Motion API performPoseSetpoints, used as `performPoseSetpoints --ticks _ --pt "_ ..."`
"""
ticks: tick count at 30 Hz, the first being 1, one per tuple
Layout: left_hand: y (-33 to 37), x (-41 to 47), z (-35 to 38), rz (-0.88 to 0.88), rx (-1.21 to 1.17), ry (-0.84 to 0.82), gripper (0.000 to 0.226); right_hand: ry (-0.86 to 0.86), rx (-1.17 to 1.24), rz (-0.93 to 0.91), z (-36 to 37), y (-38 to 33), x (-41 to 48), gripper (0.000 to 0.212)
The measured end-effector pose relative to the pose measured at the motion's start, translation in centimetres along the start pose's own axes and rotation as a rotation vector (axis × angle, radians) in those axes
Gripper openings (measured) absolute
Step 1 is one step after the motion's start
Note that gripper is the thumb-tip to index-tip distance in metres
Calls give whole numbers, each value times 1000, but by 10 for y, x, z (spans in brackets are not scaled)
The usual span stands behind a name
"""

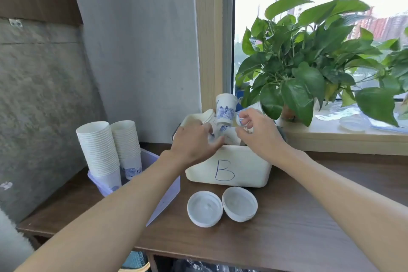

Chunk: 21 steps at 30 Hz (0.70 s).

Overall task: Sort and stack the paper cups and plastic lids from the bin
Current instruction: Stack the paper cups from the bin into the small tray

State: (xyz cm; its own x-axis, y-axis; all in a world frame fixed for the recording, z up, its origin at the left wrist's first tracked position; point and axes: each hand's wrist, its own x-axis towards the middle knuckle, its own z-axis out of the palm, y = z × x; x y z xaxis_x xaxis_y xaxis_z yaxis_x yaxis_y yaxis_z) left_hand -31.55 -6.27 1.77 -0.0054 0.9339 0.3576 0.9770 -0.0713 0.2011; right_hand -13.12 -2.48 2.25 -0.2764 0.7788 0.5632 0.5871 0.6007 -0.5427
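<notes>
Both your hands are over the white foam bin (242, 168) marked B, which sits at the back of the worktop (309, 216) with the unsorted cups still heaped inside. Your right grip (257, 130) pinches a blue-printed cup (241, 119) between thumb and curled fingers, probably to lift it free of the pile. Your left grip (196, 140) has its fingers curled down among the cups, likely steadying or separating one, but blur and overlap mean you cannot tell whether it has closed on anything. An upturned cup (225, 109) stands highest in the heap, just behind your fingers. The sorted work is laid out within easy reach: two tall cup stacks (99, 148) stand upright in a lilac tub (152, 157) to the left, and two lid piles (204, 208) lie side by side on the worktop just in front of the bin, the right one (239, 203) tilted. Your hands hide most of the bin's contents, so how many cups or lids remain is unclear. Your left forearm covers part of the tub. Behind the plant (309, 62), pale plastic pieces (352, 123) lie on the windowsill (331, 139); they may be lids, but they are too blurred to say.
</notes>
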Motion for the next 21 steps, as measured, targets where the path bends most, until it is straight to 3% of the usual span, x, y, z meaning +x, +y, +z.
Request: performPoseSetpoints --ticks 4,8,14,21 --pt "-9 8 20 -87 -20 -14 53 -26 -74 101 12 11 35 57" --pt "-11 12 29 -79 -13 41 55 25 -26 133 26 17 75 73" --pt "-13 20 25 -81 -116 7 55 -22 12 114 39 16 101 46" --pt "-9 29 20 -68 -369 124 58 91 72 3 28 4 88 26"
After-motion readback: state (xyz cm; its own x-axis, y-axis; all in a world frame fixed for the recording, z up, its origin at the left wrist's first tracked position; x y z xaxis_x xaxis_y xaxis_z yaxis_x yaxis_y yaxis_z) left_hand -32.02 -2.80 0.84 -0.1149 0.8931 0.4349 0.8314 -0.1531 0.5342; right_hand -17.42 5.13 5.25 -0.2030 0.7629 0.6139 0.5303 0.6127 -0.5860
